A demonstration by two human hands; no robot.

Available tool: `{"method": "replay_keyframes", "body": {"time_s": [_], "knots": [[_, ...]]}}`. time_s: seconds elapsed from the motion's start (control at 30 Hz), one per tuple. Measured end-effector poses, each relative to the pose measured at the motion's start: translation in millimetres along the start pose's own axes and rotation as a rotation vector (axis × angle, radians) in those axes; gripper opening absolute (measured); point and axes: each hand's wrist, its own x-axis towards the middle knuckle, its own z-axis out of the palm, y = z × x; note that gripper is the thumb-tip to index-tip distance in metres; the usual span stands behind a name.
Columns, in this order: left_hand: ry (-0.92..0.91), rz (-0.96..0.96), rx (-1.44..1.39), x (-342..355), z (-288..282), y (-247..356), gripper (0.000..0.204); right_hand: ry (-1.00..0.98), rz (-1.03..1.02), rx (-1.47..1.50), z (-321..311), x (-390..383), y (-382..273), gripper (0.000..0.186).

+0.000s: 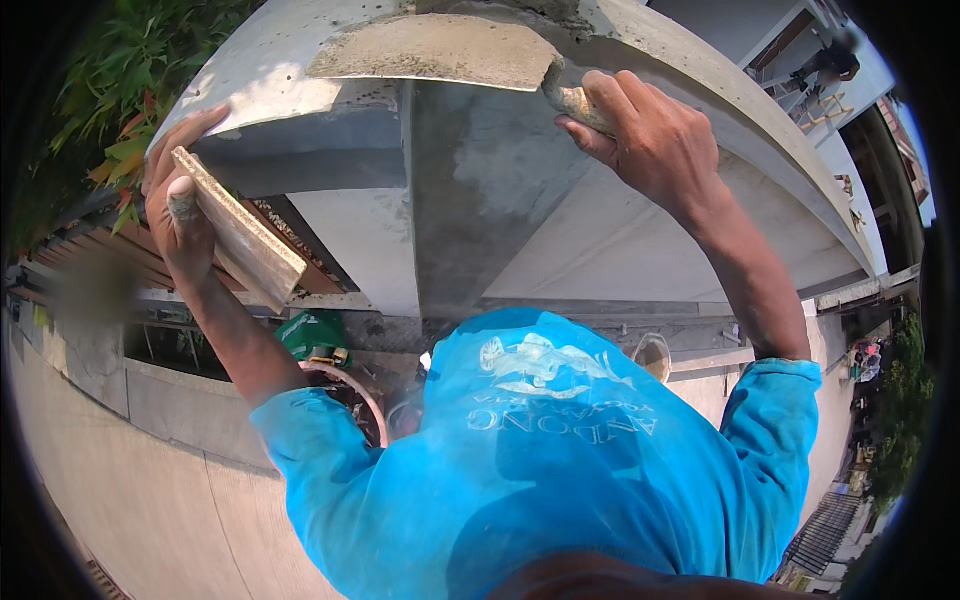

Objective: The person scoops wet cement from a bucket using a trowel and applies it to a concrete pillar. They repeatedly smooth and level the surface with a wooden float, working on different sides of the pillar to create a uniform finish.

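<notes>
My right hand (650, 135) is wrapped round the mortar-crusted handle of a trowel (440, 52). The trowel's broad, grey-smeared blade points left and lies along the top edge of the concrete ledge (340, 22). On the left, my left hand (178, 215) holds a flat, mortar-crusted board (245, 235), tilted steeply, with the thumb side toward me. Its fingers stretch up beyond the board and rest against the ledge's pale left part. How the palm grips the board is partly hidden.
Below the ledge stands a grey plastered column (470, 190) with pale wall panels beside it. Lower down are a round pinkish tub (365, 400), a green bag (312, 332) and a bucket (653, 355). Leaves (130, 80) crowd the left. Another person (835, 60) is at the far upper right.
</notes>
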Motion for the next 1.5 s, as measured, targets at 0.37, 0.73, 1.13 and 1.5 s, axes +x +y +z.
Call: {"method": "replay_keyframes", "body": {"time_s": [0.37,0.73,1.13,1.5], "knots": [[-0.013,0.041,0.026,11,-11,4,0.085,-0.001,0.077,0.017,-4,-2,-5,0.035],[-0.027,0.016,0.060,10,-11,5,0.085,-0.023,0.081,-0.031,7,-6,7,0.034],[-0.007,0.001,0.057,8,-9,1,0.083,0.109,0.434,0.784,-11,8,-36,0.038],[-0.034,0.035,0.046,10,-11,9,0.084,0.536,0.787,1.231,49,55,-77,0.024]]}}
